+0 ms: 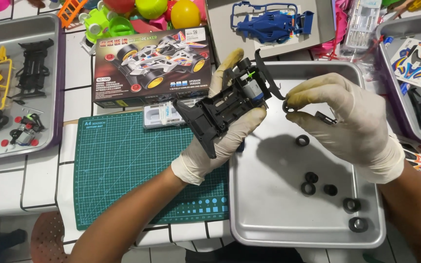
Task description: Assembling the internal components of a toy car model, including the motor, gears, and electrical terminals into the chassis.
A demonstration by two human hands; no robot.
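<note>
My left hand (pixel 227 131), in a pale glove, grips a black toy car chassis (pixel 225 104) with a silver motor showing near its top end. It is held tilted above the left edge of a metal tray (pixel 269 214). My right hand (pixel 354 122), also gloved, pinches a small black ring-shaped part (pixel 289 108) between thumb and forefinger, just right of the chassis. A second small black piece (pixel 325 117) sits against the fingers of that hand. Several small black rings and tyres (pixel 331 190) lie loose in the tray below.
A green cutting mat (pixel 123 165) lies left of the tray. Behind it stand a toy car box (pixel 152 65) and a small clear case (pixel 164 116). A left tray (pixel 18 29) holds yellow and black parts. A blue car body (pixel 269 24), sticker sheet (pixel 420 61) and coloured toys fill the back.
</note>
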